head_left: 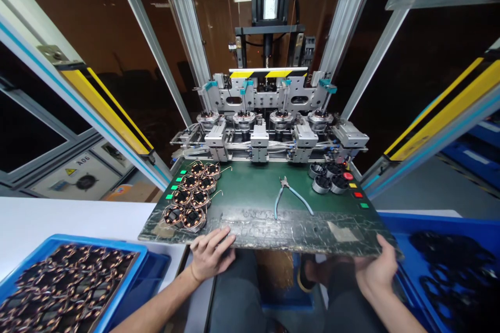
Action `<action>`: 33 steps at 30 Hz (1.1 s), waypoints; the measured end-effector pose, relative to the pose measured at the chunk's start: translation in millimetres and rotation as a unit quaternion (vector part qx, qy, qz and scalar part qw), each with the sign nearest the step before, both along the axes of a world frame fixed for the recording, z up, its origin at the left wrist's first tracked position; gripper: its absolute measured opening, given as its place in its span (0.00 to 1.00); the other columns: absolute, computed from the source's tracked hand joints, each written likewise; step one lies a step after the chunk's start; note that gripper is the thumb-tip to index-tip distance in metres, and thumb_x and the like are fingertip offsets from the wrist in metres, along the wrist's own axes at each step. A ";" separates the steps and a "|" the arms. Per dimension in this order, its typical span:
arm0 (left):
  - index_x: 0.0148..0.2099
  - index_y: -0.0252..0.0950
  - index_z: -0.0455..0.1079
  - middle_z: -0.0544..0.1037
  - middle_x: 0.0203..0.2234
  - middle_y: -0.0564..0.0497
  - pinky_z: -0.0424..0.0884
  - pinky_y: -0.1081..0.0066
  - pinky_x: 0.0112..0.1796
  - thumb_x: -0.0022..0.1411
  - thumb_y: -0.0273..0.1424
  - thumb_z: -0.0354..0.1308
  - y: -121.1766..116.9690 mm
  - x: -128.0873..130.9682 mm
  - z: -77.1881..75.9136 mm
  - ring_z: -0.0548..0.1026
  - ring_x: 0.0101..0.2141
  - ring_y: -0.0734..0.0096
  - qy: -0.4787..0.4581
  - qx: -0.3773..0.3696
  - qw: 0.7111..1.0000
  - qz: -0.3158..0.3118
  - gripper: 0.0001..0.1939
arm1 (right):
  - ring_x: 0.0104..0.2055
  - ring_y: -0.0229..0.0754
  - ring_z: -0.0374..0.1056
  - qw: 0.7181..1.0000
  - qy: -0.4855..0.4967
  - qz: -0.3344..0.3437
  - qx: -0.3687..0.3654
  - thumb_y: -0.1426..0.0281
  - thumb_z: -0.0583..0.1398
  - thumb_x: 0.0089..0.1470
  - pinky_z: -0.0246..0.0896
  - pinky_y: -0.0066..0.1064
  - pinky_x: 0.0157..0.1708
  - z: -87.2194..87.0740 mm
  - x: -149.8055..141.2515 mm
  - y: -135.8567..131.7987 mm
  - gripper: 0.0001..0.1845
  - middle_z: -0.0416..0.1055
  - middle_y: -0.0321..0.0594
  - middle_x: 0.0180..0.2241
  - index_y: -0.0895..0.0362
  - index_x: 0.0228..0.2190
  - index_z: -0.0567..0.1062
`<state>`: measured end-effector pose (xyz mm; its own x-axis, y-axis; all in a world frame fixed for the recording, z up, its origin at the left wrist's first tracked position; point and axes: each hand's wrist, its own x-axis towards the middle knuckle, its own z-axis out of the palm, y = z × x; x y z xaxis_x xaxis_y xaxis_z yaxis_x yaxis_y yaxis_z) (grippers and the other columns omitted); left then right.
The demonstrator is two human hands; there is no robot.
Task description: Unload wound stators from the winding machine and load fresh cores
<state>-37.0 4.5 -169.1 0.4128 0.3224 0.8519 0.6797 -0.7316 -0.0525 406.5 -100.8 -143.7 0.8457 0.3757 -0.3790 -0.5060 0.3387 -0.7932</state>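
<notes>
My left hand (213,254) lies at the front edge of a green work board (242,187), fingers stretched out over the rim, holding nothing. At the right front corner, my right hand (377,270) grips the board's edge, thumb on top and fingers mostly hidden below. Several copper-wound stators (194,219) stand in two columns near my left hand, with loose wire ends sticking out. Blue-handled cutting pliers (284,185) lie mid-board, handles spread towards me. Several unwound stator cores (322,184) are grouped at the back right.
Behind the board stands a winding machine (260,138) with several stators (244,119) in its fixtures. Buttons (358,195) line the board's right side. A blue bin of wound stators (74,281) sits left; a blue bin (402,223) with black parts sits right. Yellow light-curtain posts (109,109) flank the station.
</notes>
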 end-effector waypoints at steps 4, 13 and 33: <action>0.59 0.49 0.79 0.87 0.48 0.53 0.62 0.57 0.49 0.62 0.38 0.72 -0.1 0.3 0.1 0.79 0.48 0.62 -0.002 0.001 1.000 -0.001 0.22 | 0.50 0.48 0.76 1.000 0.004 -0.005 -0.005 0.60 0.67 0.48 0.79 0.41 0.47 7.0 -4.9 0.4 0.23 0.81 0.35 0.49 0.52 0.46 0.83; 0.66 0.52 0.74 0.86 0.49 0.54 0.62 0.59 0.52 0.60 0.38 0.73 -0.6 -0.6 -0.9 0.78 0.48 0.63 -0.003 -0.005 1.000 -0.004 0.33 | 0.48 0.46 0.75 1.000 -0.001 -0.005 -0.005 0.60 0.67 0.49 0.76 0.39 0.50 13.8 -9.6 0.8 0.22 0.81 0.35 0.46 0.53 0.45 0.81; 0.70 0.53 0.70 0.86 0.49 0.54 0.63 0.59 0.51 0.61 0.38 0.73 -0.7 -1.2 -0.5 0.79 0.48 0.61 -0.001 -0.003 1.000 -0.005 0.36 | 0.51 0.49 0.76 1.000 -0.002 0.005 0.004 0.59 0.67 0.49 0.78 0.43 0.49 1.8 -4.0 -0.2 0.25 0.81 0.36 0.49 0.53 0.48 0.82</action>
<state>-38.2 3.9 -169.7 0.4145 0.3236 0.8506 0.6728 -0.7384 -0.0470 402.5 -101.0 -141.9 0.8433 0.3876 -0.3723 -0.5062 0.3402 -0.7925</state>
